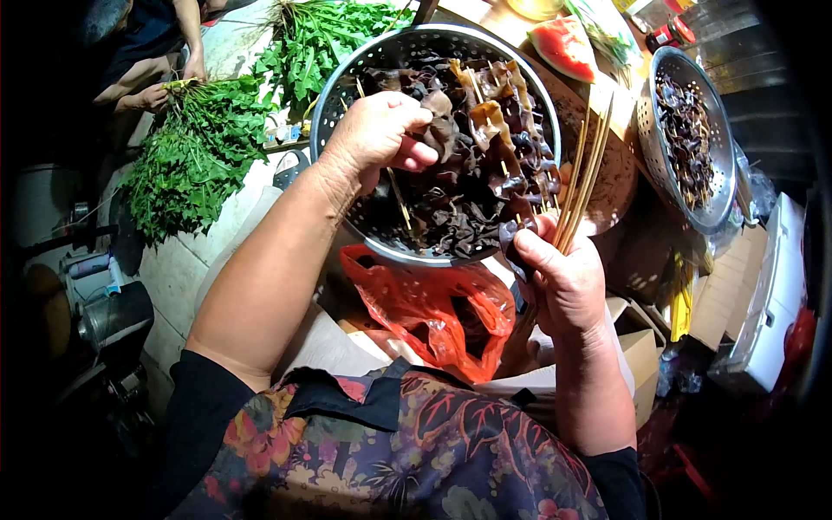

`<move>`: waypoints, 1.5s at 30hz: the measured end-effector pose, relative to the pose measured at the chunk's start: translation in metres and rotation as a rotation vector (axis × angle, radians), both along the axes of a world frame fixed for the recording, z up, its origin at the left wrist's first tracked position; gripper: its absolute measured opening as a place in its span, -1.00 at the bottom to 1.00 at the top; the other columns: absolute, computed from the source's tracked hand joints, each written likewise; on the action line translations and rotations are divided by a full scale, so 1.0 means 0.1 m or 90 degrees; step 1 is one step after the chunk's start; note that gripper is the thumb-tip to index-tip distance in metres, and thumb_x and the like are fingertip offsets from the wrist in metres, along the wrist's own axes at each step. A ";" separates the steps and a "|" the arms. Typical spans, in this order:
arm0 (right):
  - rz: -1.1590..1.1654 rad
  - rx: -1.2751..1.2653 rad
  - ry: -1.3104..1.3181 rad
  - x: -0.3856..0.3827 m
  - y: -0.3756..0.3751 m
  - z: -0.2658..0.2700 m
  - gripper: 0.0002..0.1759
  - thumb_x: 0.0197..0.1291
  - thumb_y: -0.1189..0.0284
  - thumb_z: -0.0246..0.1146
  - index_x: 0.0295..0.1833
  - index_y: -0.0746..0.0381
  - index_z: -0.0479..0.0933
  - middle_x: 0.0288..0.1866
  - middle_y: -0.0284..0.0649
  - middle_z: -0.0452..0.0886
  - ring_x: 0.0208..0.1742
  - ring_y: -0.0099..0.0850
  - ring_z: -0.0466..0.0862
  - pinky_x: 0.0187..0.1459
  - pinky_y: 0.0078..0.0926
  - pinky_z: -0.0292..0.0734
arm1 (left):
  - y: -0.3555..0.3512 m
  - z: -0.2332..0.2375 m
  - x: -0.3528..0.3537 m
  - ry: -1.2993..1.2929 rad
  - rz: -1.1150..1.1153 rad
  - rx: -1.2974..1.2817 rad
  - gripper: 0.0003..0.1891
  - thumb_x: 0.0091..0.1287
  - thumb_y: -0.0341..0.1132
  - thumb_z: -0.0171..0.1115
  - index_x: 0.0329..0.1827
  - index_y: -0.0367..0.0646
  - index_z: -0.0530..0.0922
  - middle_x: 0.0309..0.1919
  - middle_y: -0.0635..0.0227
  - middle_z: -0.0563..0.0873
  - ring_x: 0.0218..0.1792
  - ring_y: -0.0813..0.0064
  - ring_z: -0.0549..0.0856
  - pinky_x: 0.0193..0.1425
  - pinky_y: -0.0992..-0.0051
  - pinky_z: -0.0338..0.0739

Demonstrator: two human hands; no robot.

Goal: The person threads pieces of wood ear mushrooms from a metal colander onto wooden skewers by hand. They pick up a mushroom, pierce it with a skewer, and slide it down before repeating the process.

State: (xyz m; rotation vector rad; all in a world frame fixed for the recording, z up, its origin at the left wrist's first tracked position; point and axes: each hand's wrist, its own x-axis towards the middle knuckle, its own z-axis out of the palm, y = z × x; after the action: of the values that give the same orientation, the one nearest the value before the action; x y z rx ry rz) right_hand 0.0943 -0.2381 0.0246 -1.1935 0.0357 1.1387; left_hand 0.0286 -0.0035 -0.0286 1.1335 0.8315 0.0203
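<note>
A large metal colander [328, 95] holds dark wood ear mushrooms [459, 221], some threaded on skewers. Over its left half is my left hand [381, 139], fingers curled in a pinch at a brownish piece of wood ear [442, 126]. At the colander's lower right rim, my right hand [563, 273] is closed around a bundle of bamboo skewers [585, 178] that point up. A dark, glossy wood ear piece [513, 238] sits by the right thumb and forefinger, on a skewer whose tip is partly hidden.
On the right stands a second colander [726, 186] with more wood ear. A watermelon piece [563, 48] lies on the table behind. Below the large colander is a red plastic bag [433, 303]. At upper left, another person's hands [156, 97] hold leafy greens [195, 160]. Cardboard [732, 282] lies at right.
</note>
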 end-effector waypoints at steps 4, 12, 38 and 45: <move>0.007 -0.001 -0.009 -0.05 0.02 -0.04 -0.83 0.08 0.52 0.29 -0.24 0.34 0.47 -0.32 -0.28 0.56 -0.33 -0.57 0.54 -0.24 -0.66 0.45 | 0.03 0.01 -0.03 -0.043 0.041 -0.034 -0.87 0.30 -0.32 0.13 -0.18 -0.15 0.45 -0.39 0.34 0.63 -0.39 0.44 0.70 -0.38 0.53 0.60; 0.078 -0.072 -0.001 -0.03 0.02 -0.01 -0.76 0.08 0.50 0.31 -0.16 0.37 0.48 -0.31 -0.28 0.56 -0.30 -0.55 0.54 -0.20 -0.64 0.45 | 0.03 -0.05 -0.03 -0.163 0.136 -0.152 -0.86 0.33 -0.31 0.10 -0.17 -0.16 0.51 -0.29 0.29 0.67 -0.29 0.44 0.69 -0.17 0.44 0.63; 0.132 -0.040 -0.030 -0.07 0.00 0.05 -0.83 0.07 0.48 0.32 -0.27 0.34 0.51 -0.37 -0.33 0.53 -0.35 -0.58 0.51 -0.27 -0.63 0.43 | 0.05 -0.05 -0.07 -0.316 0.055 -0.230 -0.65 0.17 -0.61 0.02 0.07 -0.32 0.44 -0.13 0.26 0.62 -0.16 0.43 0.64 0.05 0.53 0.52; 0.125 0.000 -0.015 -0.05 -0.02 0.04 -0.84 0.07 0.53 0.31 -0.26 0.33 0.50 -0.35 -0.34 0.54 -0.34 -0.59 0.52 -0.26 -0.64 0.44 | -0.03 0.04 -0.07 -0.305 0.081 -0.301 -0.55 -0.07 -0.61 -0.12 -0.02 -0.38 0.44 -0.16 0.21 0.60 -0.15 0.34 0.63 0.06 0.38 0.54</move>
State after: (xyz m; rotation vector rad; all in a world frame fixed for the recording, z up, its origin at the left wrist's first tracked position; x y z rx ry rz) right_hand 0.0888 -0.2405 0.0287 -1.2305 -0.1014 1.2957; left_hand 0.0219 -0.0069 -0.0247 0.5895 0.4423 0.1847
